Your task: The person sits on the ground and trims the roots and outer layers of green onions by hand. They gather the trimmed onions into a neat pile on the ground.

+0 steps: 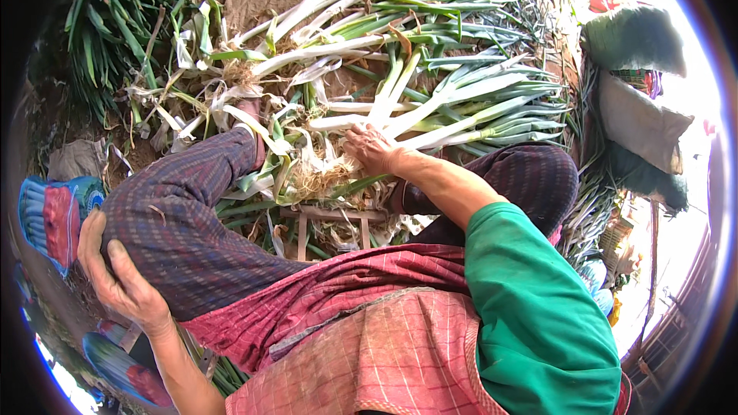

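Observation:
My right hand (372,147) reaches down between my knees onto the white stalks of several green onions (450,104); its fingers lie on or around the stalk bases, and whether they grip is hard to tell. Tangled roots and peeled skins (320,176) lie just below and left of it. My left hand (124,282) rests at the outer side of my left knee, fingers apart, with nothing seen in it. More long green onions (357,40) are spread on the ground ahead, white ends to the left, leaves to the right.
Dark green leafy onions (115,29) are heaped at the upper left. Blue plastic bundles (49,219) lie beside my left knee. A wooden frame (334,213) stands between my legs. Large sacks (643,115) are at the right, and loose leaves litter the ground.

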The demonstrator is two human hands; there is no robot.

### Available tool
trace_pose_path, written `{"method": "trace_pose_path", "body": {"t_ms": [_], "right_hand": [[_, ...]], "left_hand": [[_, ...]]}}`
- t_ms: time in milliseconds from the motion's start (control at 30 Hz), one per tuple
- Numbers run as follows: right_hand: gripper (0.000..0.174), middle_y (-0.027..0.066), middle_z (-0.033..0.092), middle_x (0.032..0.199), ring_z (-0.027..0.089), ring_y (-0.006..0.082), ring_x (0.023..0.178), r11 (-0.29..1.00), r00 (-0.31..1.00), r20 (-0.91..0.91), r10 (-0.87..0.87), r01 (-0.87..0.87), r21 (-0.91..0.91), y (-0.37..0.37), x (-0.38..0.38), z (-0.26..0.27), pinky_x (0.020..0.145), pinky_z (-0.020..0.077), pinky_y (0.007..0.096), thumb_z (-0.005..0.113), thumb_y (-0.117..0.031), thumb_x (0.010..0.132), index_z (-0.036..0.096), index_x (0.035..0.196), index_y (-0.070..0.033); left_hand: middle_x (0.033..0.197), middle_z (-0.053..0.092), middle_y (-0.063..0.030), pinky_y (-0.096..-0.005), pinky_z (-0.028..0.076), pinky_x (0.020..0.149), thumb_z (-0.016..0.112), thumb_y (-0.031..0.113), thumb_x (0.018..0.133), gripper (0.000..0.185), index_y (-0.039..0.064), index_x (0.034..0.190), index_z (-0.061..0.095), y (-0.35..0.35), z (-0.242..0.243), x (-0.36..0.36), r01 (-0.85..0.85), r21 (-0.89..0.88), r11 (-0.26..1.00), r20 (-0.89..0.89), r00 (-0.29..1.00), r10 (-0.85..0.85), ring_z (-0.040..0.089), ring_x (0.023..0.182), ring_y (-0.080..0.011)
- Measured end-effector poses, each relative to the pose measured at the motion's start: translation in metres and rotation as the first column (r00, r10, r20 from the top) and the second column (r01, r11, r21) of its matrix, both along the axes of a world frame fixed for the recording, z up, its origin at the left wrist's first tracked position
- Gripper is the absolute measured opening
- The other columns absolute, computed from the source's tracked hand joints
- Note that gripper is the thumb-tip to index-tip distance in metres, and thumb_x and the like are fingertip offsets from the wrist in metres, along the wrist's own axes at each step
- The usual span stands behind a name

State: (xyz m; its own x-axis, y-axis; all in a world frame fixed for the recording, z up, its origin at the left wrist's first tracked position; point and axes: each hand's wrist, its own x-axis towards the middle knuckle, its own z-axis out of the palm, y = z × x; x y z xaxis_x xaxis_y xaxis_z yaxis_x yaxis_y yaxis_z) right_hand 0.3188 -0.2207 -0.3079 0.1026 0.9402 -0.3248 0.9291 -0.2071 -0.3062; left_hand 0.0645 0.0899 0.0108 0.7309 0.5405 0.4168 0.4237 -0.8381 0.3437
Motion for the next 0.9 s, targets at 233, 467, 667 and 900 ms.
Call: {"method": "trace_pose_path", "body": {"t_ms": [233, 467, 667, 900], "right_hand": [[0.026, 0.0119, 0.058, 0.084, 0.058, 0.0323, 0.082, 0.843, 0.996, -0.085, -0.024, 0.066, 0.533, 0.043, 0.071, 0.131, 0.078, 0.0506, 0.0432, 0.075, -0.02, 0.066, 0.062, 0.085, -0.007], [0.04, 0.0034, 0.07, 0.114, 0.061, 0.0214, 0.114, 0.483, 0.398, -0.807, -0.436, 0.86, 0.163, 0.031, 0.146, 0.346, 0.113, 0.0336, 0.041, 0.073, -0.029, 0.087, 0.064, 0.123, -0.014], [0.043, 0.0187, 0.068, 0.108, 0.066, 0.0301, 0.099, 0.344, 0.438, -0.898, 0.051, 0.836, 0.427, 0.019, 0.138, 0.482, 0.096, 0.051, 0.0407, 0.064, -0.018, 0.081, 0.063, 0.116, 0.008], [0.052, 0.0253, 0.066, 0.106, 0.064, 0.035, 0.099, 0.512, 0.383, -0.857, 0.346, 0.689, 0.514, 0.033, 0.111, 0.54, 0.095, 0.05, 0.0423, 0.06, -0.023, 0.081, 0.058, 0.119, 0.012]], "left_hand": [[0.123, 0.064, -0.0192, -0.0446, 0.044, 0.104, 0.052, 0.011, 0.099, 0.028, -0.006, 0.119, 0.064, 0.002, -0.001, -0.005, 0.02, -0.026, 0.999, 0.087, 0.996, -0.017, 0.06, 0.117, -0.0344], [0.119, 0.063, -0.018, -0.0441, 0.043, 0.104, 0.055, 0.016, 0.098, 0.029, -0.004, 0.117, 0.064, 0.0, 0.001, -0.007, 0.004, -0.014, 1.0, 0.112, 0.994, -0.002, 0.059, 0.115, -0.0353], [0.124, 0.066, -0.014, -0.044, 0.039, 0.11, 0.063, 0.021, 0.095, 0.028, 0.007, 0.119, 0.068, -0.022, 0.025, 0.033, 0.052, 0.024, 0.998, 0.046, 0.998, -0.053, 0.06, 0.12, -0.0289], [0.151, 0.047, -0.0231, -0.0515, 0.036, 0.117, 0.07, 0.043, 0.092, 0.082, 0.005, 0.155, 0.034, -0.093, 0.05, 0.174, 0.625, -0.131, 0.77, 0.368, 0.752, -0.548, 0.045, 0.14, -0.0371]]}}
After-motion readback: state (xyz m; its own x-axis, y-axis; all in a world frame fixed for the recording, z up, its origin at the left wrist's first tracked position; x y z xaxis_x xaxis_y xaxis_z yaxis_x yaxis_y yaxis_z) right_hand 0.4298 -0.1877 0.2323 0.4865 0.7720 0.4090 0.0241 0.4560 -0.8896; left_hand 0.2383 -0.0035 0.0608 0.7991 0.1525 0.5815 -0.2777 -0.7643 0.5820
